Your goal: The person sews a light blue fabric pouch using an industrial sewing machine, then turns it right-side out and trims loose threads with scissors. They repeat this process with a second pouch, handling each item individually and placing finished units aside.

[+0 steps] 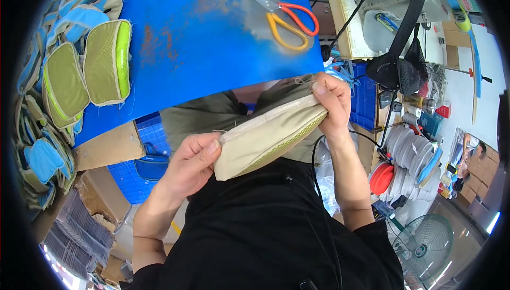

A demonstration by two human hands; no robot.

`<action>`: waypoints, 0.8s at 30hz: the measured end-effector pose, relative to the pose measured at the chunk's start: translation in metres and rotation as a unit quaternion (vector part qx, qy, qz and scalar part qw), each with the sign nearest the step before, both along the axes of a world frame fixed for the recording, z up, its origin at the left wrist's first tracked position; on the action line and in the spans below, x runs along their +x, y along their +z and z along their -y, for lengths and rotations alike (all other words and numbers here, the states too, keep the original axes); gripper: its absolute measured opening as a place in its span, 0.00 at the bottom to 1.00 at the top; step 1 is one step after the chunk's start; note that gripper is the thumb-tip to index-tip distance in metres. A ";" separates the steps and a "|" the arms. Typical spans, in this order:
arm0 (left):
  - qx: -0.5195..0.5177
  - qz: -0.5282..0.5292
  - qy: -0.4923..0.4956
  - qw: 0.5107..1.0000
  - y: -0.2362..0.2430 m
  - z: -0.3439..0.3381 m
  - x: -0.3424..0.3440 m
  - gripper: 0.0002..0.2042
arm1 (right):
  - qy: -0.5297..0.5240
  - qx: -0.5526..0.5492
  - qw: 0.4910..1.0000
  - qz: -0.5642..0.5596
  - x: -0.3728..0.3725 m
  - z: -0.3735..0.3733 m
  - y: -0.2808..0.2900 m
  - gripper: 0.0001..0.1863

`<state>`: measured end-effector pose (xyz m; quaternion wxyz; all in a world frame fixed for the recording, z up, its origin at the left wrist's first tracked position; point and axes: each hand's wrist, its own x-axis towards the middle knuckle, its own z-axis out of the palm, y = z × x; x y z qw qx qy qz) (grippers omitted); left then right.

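We count two bare hands at work, one fabric piece between them; the left grip (192,163) is closed on the piece's left end, thumb on top; the right grip (334,104) is closed on its upper right end, thumb likewise on top. The beige fabric piece (265,144) hangs tilted above the lap, just off the near edge of the worktop (196,40), right end higher than left; we note one pale strip along its upper edge and one green mesh panel along its lower side; loose threads show near both ends.

On the blue worktop we count one pair of scissors (277,8), two handle loops, one red and one orange-yellow; blades point to the far left, slightly parted; well apart from both hands. At the worktop's left side, two green mesh pads (101,64) lie uppermost, side by side, each with a lime edge; beside and behind them, a heap of blue and beige pieces (79,19), too tangled for us to count.

Beyond, on the right: one standing fan (422,245); a cluster of whitish rolls (404,149), overlapping, number unclear to us; one red roll (381,177) at their near side; one other person (463,165), far off.
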<state>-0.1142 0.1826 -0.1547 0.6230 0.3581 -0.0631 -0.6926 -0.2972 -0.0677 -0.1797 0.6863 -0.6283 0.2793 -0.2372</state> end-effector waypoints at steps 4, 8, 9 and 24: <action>0.012 0.025 0.018 0.999 0.002 0.003 0.000 0.18 | -0.005 -0.011 1.000 -0.002 -0.006 0.000 -0.005 0.19; 0.003 0.042 0.017 0.999 0.001 0.005 0.005 0.17 | 0.024 0.020 0.999 -0.032 -0.010 0.002 -0.004 0.19; 0.001 0.047 0.017 0.999 0.001 0.006 0.006 0.17 | 0.034 0.034 0.998 -0.034 -0.008 0.001 -0.003 0.19; -0.044 -0.106 0.042 0.993 -0.004 0.036 0.002 0.19 | -0.122 0.462 0.878 -0.031 0.007 -0.021 -0.030 0.25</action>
